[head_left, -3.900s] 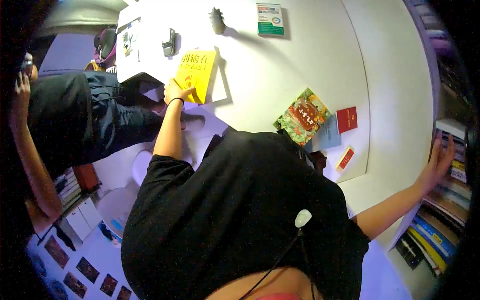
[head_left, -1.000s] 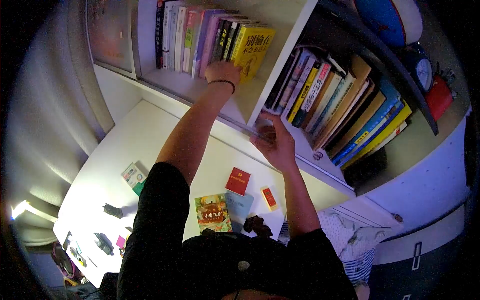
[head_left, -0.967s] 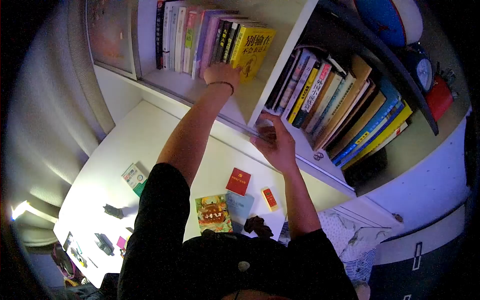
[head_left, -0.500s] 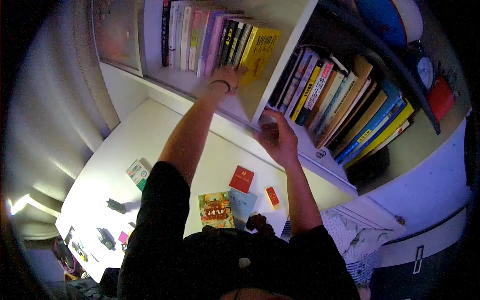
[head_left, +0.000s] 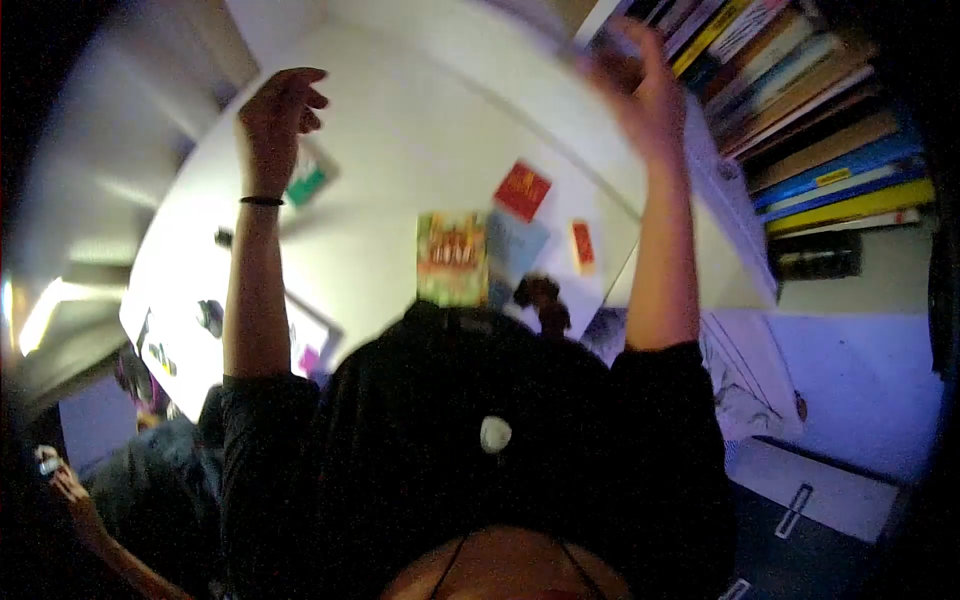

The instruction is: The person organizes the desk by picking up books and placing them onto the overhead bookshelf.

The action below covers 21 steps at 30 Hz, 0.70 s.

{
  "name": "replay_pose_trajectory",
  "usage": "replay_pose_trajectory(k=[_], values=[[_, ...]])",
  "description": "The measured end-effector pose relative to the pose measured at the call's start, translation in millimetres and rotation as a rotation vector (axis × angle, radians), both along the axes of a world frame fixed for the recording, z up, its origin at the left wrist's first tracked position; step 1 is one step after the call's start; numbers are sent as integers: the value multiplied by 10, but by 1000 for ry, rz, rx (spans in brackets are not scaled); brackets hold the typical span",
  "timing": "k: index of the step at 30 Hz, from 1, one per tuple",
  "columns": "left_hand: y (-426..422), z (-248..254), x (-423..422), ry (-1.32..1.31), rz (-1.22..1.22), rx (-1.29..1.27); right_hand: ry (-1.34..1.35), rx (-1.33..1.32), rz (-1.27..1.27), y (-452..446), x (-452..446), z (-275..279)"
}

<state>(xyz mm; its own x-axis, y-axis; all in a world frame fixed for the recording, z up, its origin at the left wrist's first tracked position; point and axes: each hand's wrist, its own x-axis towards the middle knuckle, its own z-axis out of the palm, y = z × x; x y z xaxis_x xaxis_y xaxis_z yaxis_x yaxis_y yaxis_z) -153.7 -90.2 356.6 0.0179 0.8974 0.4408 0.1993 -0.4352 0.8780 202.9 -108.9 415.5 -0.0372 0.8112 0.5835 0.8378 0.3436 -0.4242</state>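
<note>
My left hand [head_left: 280,112], with a dark band at the wrist, hangs over the white desk [head_left: 370,130]. Its fingers are loosely bent and apart, with nothing in them. Below it on the desk lies a small white-and-green box or book [head_left: 306,184]. At the upper right, my right hand [head_left: 640,95] is beside the edge of the bookshelf [head_left: 597,22], blurred, with thumb and fingers spread and nothing seen in it. Whether it touches the shelf I cannot tell. Nearer my body lie a red booklet [head_left: 523,190], a colourful illustrated book [head_left: 452,258] and a light blue book [head_left: 522,243].
A row of books [head_left: 800,130] stands on the right shelf. A small red-and-yellow item [head_left: 583,247] and a dark brown object [head_left: 540,292] are on the desk. A lit lamp [head_left: 42,315] shines at left. Another person's hand [head_left: 65,482] shows at bottom left, holding something small.
My left hand has come away from the upper shelf, back and left over the desk. The right hand remains near the shelf edge. The view has tilted down, so the upper shelf is out of sight.
</note>
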Motion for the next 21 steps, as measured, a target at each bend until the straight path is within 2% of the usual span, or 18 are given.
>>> replay_pose_trajectory(k=[2, 3, 5, 6, 8, 10, 12, 14, 15, 17, 18, 20, 21], values=[[-457, -506, -356, 128, 178, -109, 178, -137, -29, -227, -278, 196], [-653, -781, -519, 136, 250, -236, 279, -56, 162, -99, -168, 73], [-1185, -1510, -871, 197, 374, -406, 286, -40, 242, -21, -67, -7], [-1429, -1876, -1028, 247, 424, -436, 176, 6, 161, -91, -129, 55], [-1884, -2380, -1215, -546, 357, -581, 202, -11, 168, -65, -116, 46], [-2288, -2448, -1065, 226, 518, -695, 178, -16, 163, -83, -122, 63], [-2542, -2582, -990, 207, 530, -778, 161, -21, 157, -54, -112, 22], [-2720, -2701, -984, 323, 618, -709, 72, 91, 137, -49, -73, -12], [-2829, -2865, -1077, 282, 660, -704, 71, 86, 140, -63, -68, -27], [-3002, -3116, -1262, 303, 808, -762, 25, 390, 119, -120, -60, -57], [-3033, -3088, -1272, 294, 903, -814, 5, 542, 110, -124, -67, -82], [-3184, -3385, -1490, 599, 1027, -698, -13, 547, 150, -295, -83, -344], [-3208, -3464, -1613, 614, 1020, -758, 59, 442, 261, -530, -239, -466]])
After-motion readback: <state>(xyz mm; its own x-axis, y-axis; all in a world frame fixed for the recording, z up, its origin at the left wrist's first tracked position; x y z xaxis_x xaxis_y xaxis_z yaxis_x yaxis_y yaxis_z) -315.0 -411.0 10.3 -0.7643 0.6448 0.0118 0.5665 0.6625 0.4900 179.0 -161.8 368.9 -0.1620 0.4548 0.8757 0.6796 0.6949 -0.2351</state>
